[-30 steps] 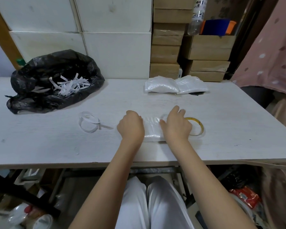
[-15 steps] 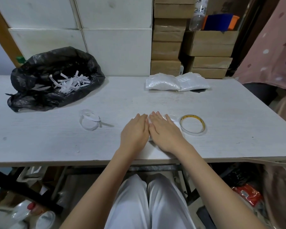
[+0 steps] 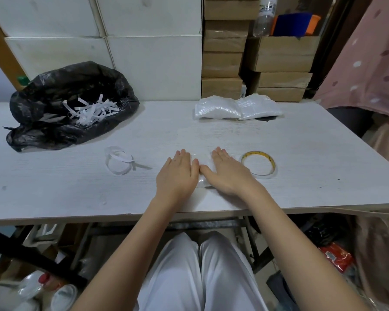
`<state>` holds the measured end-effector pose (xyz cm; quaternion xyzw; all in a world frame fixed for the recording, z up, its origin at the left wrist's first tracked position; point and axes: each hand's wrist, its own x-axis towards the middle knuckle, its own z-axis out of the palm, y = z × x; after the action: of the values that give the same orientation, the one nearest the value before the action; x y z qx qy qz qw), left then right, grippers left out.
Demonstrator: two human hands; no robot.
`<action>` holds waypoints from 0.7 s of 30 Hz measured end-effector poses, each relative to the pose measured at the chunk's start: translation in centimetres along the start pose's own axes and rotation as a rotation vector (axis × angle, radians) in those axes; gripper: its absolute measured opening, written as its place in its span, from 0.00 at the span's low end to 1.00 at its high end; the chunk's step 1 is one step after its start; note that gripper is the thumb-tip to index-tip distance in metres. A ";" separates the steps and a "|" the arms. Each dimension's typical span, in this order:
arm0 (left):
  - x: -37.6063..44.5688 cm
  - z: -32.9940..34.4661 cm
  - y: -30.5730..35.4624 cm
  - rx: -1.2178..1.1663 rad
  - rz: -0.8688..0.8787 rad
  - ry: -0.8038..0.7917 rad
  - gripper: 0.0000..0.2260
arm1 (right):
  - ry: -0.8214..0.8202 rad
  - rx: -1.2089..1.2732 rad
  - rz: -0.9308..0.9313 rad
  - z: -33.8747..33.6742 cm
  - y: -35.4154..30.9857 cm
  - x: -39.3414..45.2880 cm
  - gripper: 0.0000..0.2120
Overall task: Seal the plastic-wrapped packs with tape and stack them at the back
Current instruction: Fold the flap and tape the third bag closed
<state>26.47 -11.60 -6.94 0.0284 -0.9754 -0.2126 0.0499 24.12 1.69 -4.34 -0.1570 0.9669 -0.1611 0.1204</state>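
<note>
Both the left hand point(image 3: 176, 173) and the right hand point(image 3: 228, 172) lie flat with straight fingers, pressing a small clear plastic-wrapped pack point(image 3: 202, 160) onto the white wooden table point(image 3: 301, 153), just beside the thin yellow-cored tape roll point(image 3: 258, 162). The pack looks light, soft and slippery; pinching its short ends seems safest.

Clear pack point(image 3: 204, 158) flat under hands point(image 3: 202, 172)

Showing pale woodgrain on the white counter point(image 3: 301, 153), yellow edging the tape ring point(image 3: 258, 163), black sheening the bag point(image 3: 54, 104) around white paper strips point(image 3: 90, 111), brown covering stacked boxes point(image 3: 222, 63).
</note>
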 end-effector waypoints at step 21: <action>0.4 -4.5 -0.8 -0.933 -0.391 0.110 0.18 | 0.314 0.669 -0.001 -0.7 0.4 -0.7 0.23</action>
<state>26.61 -14.18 -3.17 0.1963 -0.7491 -0.6291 0.0679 24.48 2.47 -3.67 -0.0830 0.8673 -0.4906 0.0149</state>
